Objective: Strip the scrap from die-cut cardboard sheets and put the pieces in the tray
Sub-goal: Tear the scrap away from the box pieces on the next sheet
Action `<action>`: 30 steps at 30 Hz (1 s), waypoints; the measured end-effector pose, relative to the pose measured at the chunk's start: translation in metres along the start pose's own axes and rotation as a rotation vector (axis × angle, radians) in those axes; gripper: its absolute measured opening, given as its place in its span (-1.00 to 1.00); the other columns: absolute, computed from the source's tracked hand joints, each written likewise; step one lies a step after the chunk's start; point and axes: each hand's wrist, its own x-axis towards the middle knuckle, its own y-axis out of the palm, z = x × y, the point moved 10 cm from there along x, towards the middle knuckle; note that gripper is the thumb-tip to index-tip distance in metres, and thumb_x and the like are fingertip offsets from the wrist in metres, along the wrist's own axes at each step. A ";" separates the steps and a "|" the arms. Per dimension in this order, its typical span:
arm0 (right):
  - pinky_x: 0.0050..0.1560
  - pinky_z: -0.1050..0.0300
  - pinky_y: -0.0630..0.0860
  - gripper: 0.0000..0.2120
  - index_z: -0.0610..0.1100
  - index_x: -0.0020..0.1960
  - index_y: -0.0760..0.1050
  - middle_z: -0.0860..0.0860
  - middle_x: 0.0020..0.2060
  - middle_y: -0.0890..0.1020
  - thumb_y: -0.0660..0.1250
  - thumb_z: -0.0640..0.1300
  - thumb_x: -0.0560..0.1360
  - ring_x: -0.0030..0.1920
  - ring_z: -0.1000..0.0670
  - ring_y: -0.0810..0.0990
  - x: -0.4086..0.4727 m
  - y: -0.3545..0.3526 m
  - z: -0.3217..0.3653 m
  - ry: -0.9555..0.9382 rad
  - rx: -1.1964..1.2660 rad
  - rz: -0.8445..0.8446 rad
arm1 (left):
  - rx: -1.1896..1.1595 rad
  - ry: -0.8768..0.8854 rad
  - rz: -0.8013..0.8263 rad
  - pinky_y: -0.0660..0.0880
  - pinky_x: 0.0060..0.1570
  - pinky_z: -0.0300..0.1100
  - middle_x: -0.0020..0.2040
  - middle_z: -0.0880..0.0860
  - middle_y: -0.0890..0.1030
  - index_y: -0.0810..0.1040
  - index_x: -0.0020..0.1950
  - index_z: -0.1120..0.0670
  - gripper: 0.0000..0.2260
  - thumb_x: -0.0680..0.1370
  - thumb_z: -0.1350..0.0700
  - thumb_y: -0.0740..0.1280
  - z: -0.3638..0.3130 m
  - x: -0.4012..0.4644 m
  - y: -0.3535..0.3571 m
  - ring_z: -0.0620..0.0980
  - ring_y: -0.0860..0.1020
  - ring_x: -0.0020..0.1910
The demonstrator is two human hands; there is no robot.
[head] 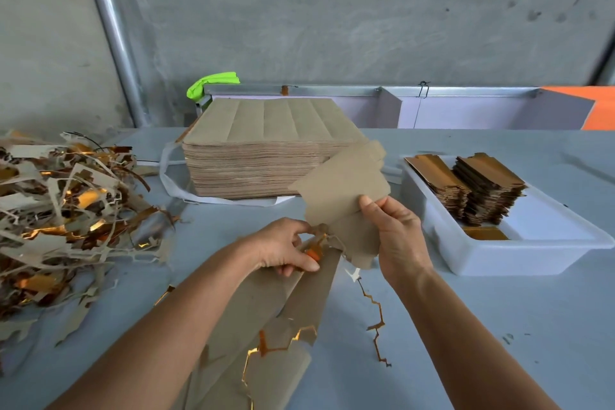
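Note:
My right hand [396,236] grips a brown die-cut cardboard piece [342,186], holding it up above the table, just left of the white tray [499,260]. My left hand [286,246] pinches the remaining cardboard sheet [266,319] at its torn upper end, where thin scrap strips hang. That sheet runs down toward me, grey-brown on top with gold foil showing at its jagged edges. Inside the tray stand two stacks of stripped gold-faced pieces [472,190]. A tall stack of uncut sheets [266,150] sits at the table's middle back.
A big heap of scrap strips [63,210], brown and gold, covers the table's left side. A thin zigzag scrap strip [376,319] lies on the table between my arms. Behind the table runs a grey wall with a metal pole [113,33] and a green cloth [213,81].

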 end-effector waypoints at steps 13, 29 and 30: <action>-0.41 0.19 0.48 -0.78 -0.16 -0.33 0.45 -0.01 -0.39 0.53 0.40 -0.13 0.44 -0.36 0.07 0.48 0.010 0.000 0.002 -0.015 0.038 0.041 | 0.175 -0.137 0.165 0.44 -0.53 -0.30 -0.30 0.13 0.54 0.47 -0.10 0.17 -0.88 0.50 0.20 0.40 0.004 0.001 0.002 -0.10 0.56 -0.53; -0.18 0.08 0.46 -0.84 -0.18 -0.20 0.41 -0.02 -0.29 0.49 0.33 -0.17 0.52 -0.24 0.03 0.44 0.015 -0.076 0.009 0.032 -0.081 -0.414 | 0.296 0.049 -0.266 0.35 -0.57 -0.32 -0.60 -0.07 0.42 0.37 -0.30 0.12 -0.74 0.47 0.17 0.43 -0.016 -0.026 -0.067 -0.14 0.45 -0.61; -0.19 0.09 0.46 -0.82 -0.17 -0.22 0.41 -0.01 -0.29 0.50 0.32 -0.17 0.53 -0.25 0.05 0.46 0.015 -0.071 0.007 0.029 -0.036 -0.418 | 0.274 0.073 -0.243 0.35 -0.58 -0.31 -0.62 -0.07 0.42 0.38 -0.27 0.13 -0.77 0.48 0.19 0.42 -0.020 -0.025 -0.060 -0.14 0.44 -0.63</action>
